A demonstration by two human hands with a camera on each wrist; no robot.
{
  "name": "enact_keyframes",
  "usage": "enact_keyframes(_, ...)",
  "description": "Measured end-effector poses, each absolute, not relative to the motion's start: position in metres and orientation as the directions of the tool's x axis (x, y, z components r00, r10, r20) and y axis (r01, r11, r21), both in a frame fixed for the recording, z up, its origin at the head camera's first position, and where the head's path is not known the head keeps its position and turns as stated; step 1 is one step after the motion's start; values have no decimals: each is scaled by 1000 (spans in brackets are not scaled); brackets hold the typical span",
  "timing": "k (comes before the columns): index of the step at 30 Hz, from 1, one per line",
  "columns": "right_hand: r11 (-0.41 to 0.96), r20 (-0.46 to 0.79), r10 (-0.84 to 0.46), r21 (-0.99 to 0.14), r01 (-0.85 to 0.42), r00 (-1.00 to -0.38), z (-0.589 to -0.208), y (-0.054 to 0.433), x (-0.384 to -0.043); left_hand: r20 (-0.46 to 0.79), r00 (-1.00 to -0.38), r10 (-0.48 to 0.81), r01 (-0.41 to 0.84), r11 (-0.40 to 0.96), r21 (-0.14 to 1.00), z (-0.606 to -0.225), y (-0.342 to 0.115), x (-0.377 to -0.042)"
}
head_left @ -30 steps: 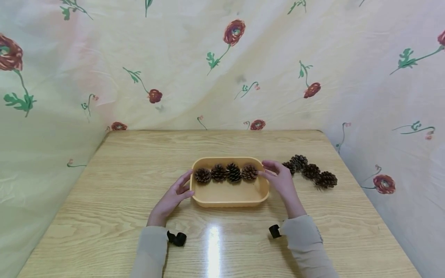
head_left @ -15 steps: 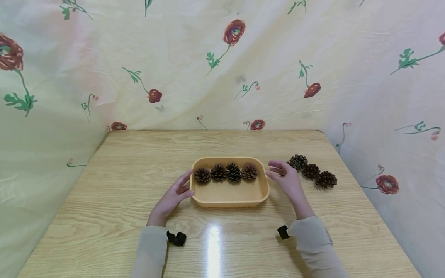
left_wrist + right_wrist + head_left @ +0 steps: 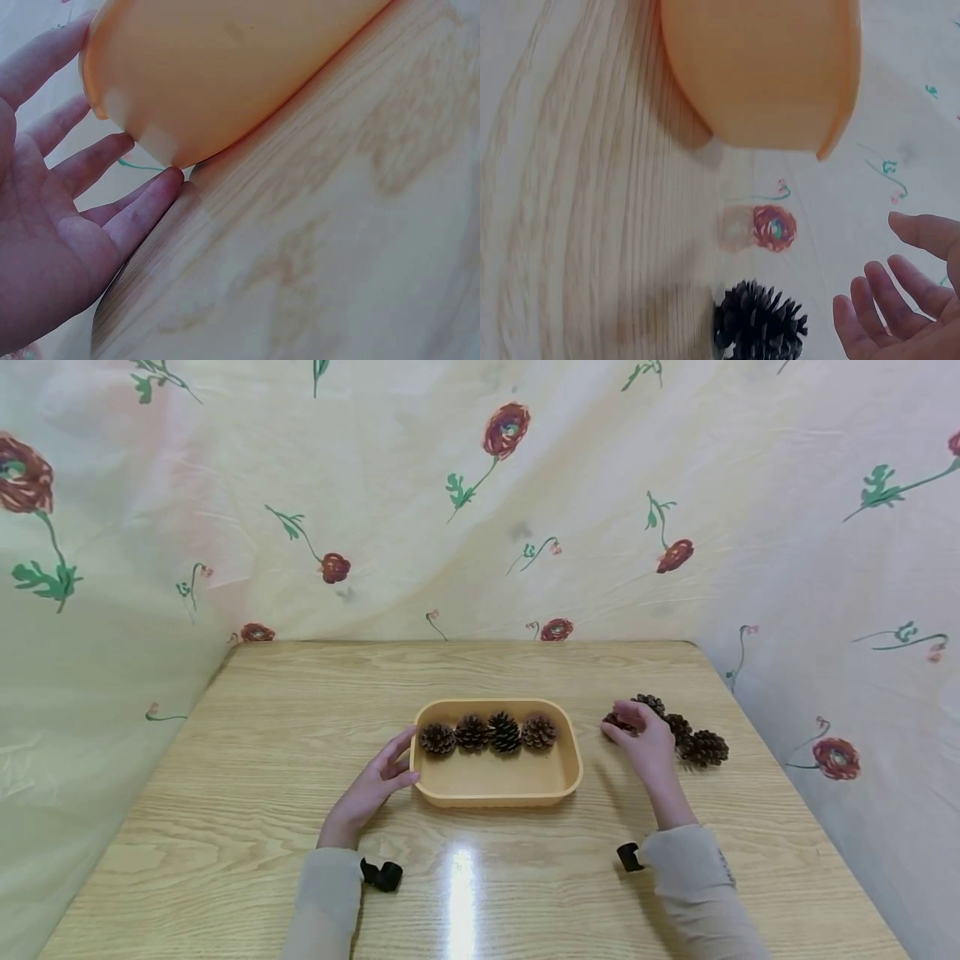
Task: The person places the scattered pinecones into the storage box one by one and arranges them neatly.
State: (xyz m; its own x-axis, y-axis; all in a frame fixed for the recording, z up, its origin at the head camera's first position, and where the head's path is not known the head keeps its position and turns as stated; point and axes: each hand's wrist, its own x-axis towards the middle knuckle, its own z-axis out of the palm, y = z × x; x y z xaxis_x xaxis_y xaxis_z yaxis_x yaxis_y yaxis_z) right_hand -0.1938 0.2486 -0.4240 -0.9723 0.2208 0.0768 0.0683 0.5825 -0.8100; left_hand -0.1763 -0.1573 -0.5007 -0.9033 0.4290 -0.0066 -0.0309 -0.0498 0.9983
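Observation:
A yellow oblong box holds a row of several brown pine cones along its far side. My left hand rests at the box's left end, fingers spread; in the left wrist view its fingertips touch the outside of the box wall. To the right of the box, my right hand hovers over a pine cone, which it partly covers in the head view. The right wrist view has that hand's fingers loosely extended and apart from the pine cone, holding nothing.
Just beyond the right hand, more pine cones lie in a slanting line on the wooden table. Flower-patterned cloth hangs behind the table and along both sides. Black wrist cameras stick out from the sleeves.
The right hand has left the right end of the box and moved rightward to the nearest loose pine cone. The left hand and the box have stayed in place.

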Motion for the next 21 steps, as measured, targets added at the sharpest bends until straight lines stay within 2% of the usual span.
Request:
enact_keyframes(10,623,54,274,-770,134,-960,-432,267,-201,-2,-901,435,-31,-58,998,-501,-158,-177)
enact_keyframes(21,697,17,242,-699,161,-970,-443,281,-207,-16,-905,426,-41,-49,998,-500,-157,-177)
